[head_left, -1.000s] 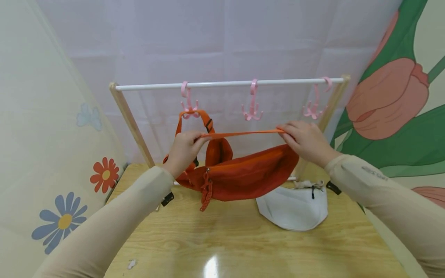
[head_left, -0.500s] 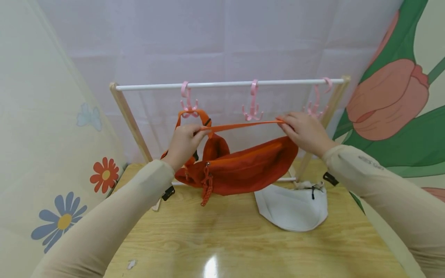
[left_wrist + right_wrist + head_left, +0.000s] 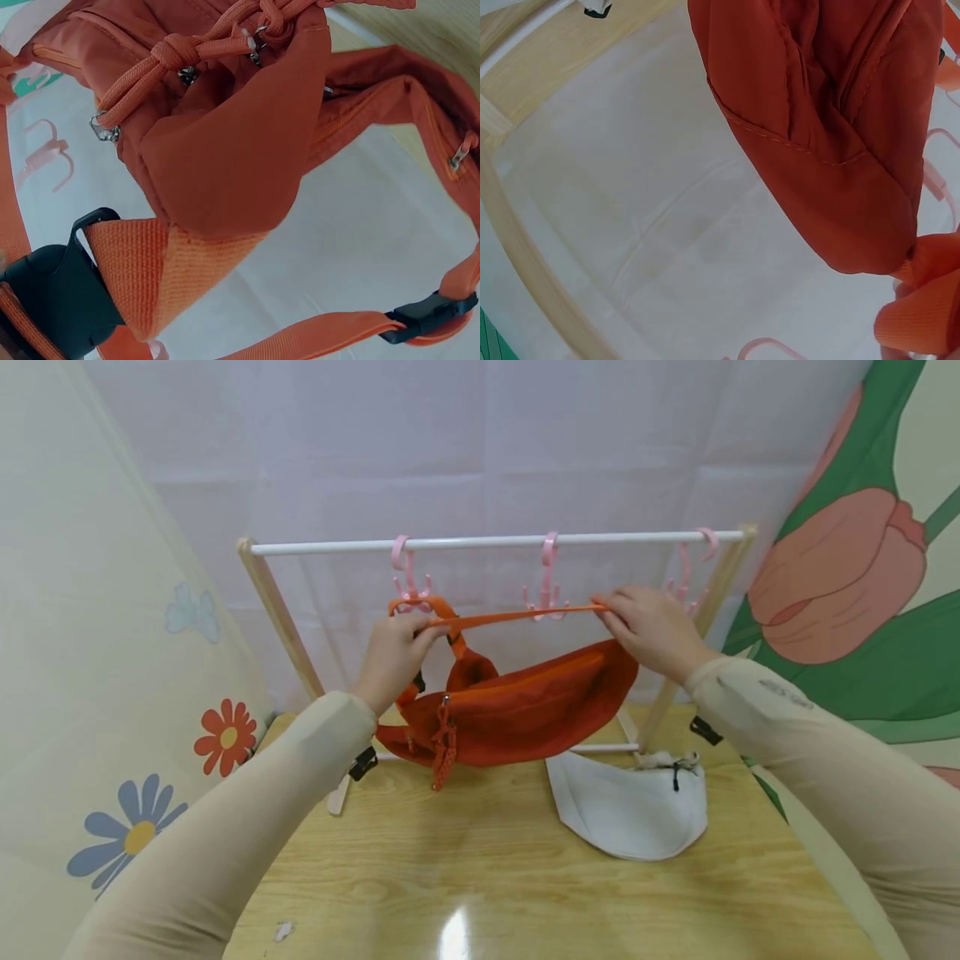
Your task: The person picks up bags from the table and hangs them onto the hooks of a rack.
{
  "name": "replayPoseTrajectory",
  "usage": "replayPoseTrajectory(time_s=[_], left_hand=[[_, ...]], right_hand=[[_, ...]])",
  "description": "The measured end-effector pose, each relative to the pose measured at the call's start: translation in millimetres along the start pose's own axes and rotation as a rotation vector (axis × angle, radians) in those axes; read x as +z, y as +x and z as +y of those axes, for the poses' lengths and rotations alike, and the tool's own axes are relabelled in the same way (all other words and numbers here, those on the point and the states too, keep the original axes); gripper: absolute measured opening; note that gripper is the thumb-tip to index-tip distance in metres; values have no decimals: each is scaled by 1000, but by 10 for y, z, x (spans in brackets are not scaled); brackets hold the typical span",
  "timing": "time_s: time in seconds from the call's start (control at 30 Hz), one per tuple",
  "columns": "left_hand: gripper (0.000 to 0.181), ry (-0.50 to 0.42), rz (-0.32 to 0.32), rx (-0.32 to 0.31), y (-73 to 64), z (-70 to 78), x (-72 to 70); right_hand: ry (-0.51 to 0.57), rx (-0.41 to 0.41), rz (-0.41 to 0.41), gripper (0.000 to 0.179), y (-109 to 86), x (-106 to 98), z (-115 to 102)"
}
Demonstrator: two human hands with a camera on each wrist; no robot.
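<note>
Two hands on my feed, left hand (image 3: 395, 656) and right hand (image 3: 654, 631) both pinching orange strap (image 3: 517, 616), stretched side to side, red bag (image 3: 525, 714) slung underneath, middle pink hook (image 3: 548, 578) behind strap, right hand's closer to it

1. The rightmost pink plastic hook (image 3: 683, 567) is partly hidden by the right hand (image 3: 651, 631).
2. Printing on the beige fabric right sleeve (image 3: 795, 718) is too blurred to read.
3. A whitish mark (image 3: 283, 931) on the pale wooden worktop (image 3: 450, 843) is too small to identify.
4. The left wrist view's top edge cuts off the red-orange fabric bag (image 3: 225, 165).
5. In the right wrist view, the flat orange webbing strap (image 3: 919, 319) mostly hides the fingers (image 3: 895, 353).
</note>
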State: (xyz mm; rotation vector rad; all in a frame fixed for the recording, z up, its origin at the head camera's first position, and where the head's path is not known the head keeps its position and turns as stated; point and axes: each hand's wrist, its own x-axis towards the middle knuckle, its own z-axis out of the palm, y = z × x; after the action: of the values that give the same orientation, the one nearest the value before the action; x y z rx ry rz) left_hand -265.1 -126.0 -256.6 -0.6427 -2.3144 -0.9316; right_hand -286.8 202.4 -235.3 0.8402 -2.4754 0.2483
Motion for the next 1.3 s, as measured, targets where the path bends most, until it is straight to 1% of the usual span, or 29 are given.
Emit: replayPoseTrajectory(time_s=[0.1, 0.3, 0.43, 0.53, 0.73, 0.97, 1.07, 1.2, 1.3], left_hand=[[21, 10, 6, -17, 33, -2, -8], [21, 12, -5, -103, 90, -2, -44], [21, 14, -7, -127, 123, -5, -50], [21, 7, -2, -145, 140, -9, -46], [20, -24, 8, -178, 182, -16, -37], [19, -84, 17, -263, 238, -21, -23], [18, -90, 19, -293, 262, -25, -16], [18, -94, 24, -309, 283, -41, 0], [17, -119, 19, -317, 283, -47, 13]], right_hand=[[-2, 18, -5, 29, 38, -6, 3], [-11, 29, -3, 29, 113, 2, 17], [-23, 24, 15, 28, 147, 4, 27], [-30, 28, 12, 28, 164, 3, 34], [-26, 50, -23, 30, 194, -13, 39], [-3, 85, -77, 33, 233, -21, 46], [11, 108, -103, 34, 247, -17, 45], [19, 127, -136, 33, 269, -11, 51], [37, 146, -165, 33, 276, -4, 57]])
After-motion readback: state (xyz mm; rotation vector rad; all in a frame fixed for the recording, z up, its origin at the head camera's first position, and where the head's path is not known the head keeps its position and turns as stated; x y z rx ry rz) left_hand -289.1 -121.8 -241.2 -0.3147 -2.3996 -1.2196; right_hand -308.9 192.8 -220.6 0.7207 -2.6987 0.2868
